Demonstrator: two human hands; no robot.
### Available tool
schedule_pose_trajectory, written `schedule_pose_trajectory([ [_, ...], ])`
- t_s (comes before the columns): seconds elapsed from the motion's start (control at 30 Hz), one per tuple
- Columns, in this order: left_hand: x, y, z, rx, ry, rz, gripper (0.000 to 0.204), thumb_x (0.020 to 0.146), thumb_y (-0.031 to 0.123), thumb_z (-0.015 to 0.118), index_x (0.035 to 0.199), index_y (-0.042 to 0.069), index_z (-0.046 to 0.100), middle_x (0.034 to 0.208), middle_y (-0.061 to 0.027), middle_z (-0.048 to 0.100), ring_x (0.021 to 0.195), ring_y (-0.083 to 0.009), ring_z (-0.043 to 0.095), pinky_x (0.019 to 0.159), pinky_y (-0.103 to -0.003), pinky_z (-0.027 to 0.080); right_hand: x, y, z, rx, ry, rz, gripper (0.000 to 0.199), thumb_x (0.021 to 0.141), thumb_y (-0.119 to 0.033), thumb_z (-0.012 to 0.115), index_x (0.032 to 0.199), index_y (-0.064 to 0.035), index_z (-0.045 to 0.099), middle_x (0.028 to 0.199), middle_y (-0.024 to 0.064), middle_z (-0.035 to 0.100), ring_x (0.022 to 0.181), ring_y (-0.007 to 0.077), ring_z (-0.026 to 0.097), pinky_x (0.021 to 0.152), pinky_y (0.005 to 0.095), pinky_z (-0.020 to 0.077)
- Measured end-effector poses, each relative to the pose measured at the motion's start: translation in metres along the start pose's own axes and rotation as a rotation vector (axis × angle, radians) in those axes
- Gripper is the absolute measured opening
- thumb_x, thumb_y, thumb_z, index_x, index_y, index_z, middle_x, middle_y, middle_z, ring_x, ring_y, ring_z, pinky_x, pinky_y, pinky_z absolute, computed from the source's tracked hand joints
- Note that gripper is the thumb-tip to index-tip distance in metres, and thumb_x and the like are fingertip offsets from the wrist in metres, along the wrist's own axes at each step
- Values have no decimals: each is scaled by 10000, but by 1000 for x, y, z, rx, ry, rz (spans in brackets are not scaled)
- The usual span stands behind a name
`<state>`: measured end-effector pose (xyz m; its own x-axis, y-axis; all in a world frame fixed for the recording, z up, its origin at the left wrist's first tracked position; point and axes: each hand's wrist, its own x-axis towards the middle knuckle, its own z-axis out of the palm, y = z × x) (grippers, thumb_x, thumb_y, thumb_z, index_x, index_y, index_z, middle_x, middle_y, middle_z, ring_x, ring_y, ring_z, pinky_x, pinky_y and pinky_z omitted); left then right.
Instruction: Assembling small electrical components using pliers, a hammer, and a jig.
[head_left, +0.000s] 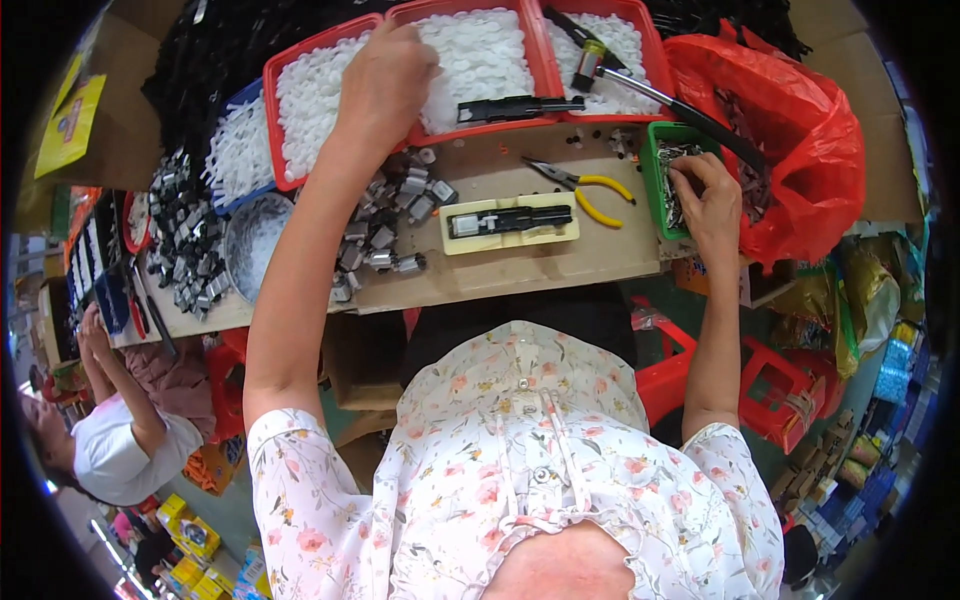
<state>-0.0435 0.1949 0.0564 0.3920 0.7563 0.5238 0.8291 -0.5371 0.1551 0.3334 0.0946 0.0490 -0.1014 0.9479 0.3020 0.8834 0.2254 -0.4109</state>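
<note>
Head view: left hand (385, 85) curls at white pieces (475, 60), right hand (712, 198) at slim silvery parts (669, 165), grips unclear.

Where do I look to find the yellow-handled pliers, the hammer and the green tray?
Yellow-handled pliers (573, 181): head view, on the pivot.
Hammer (700, 121): head view, on the black grip.
Green tray (656, 180): head view, on its left wall.
</note>
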Motion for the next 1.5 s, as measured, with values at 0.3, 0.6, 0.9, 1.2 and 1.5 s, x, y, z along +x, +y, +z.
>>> schedule_pose_trajectory([
  [0.3,-10,52,-29,-846,-17,-644,162,874,148,743,924,-6,753,835,-68,734,721,-137,660,677,-296,503,-7,-7,-7,196,100,153,124,869,-28,703,976,34,710,876,67,685,751,123,624,703,253,476],
  [0.6,-43,117,-28,-1388,-103,-906,173,895,92,734,1023,-24,733,861,-37,720,728,-83,656,656,-221,511,4,-104,17,936,-52,52,132,845,60,676,969,21,699,943,78,710,897,130,651,822,258,503],
  [0.9,-58,126,-36,-1292,-74,-846,208,896,69,744,1081,-24,720,889,-12,709,765,-53,633,689,-198,506,8,-125,37,873,-47,-165,141,818,100,672,943,40,691,973,113,703,933,185,669,833,292,524],
  [1.2,-63,125,-33,-1239,-74,-841,204,902,69,735,1085,-19,719,899,-13,715,762,-52,644,669,-189,515,4,-131,39,569,15,-363,167,783,101,687,935,33,681,945,117,694,840,206,685,772,284,525],
  [1.5,-75,129,-25,-1363,-157,-827,243,931,103,709,1140,-20,701,933,-52,731,774,-87,678,689,-215,537,6,-113,51,1276,-400,346,80,900,0,687,973,33,692,954,42,692,857,86,653,778,229,534],
])
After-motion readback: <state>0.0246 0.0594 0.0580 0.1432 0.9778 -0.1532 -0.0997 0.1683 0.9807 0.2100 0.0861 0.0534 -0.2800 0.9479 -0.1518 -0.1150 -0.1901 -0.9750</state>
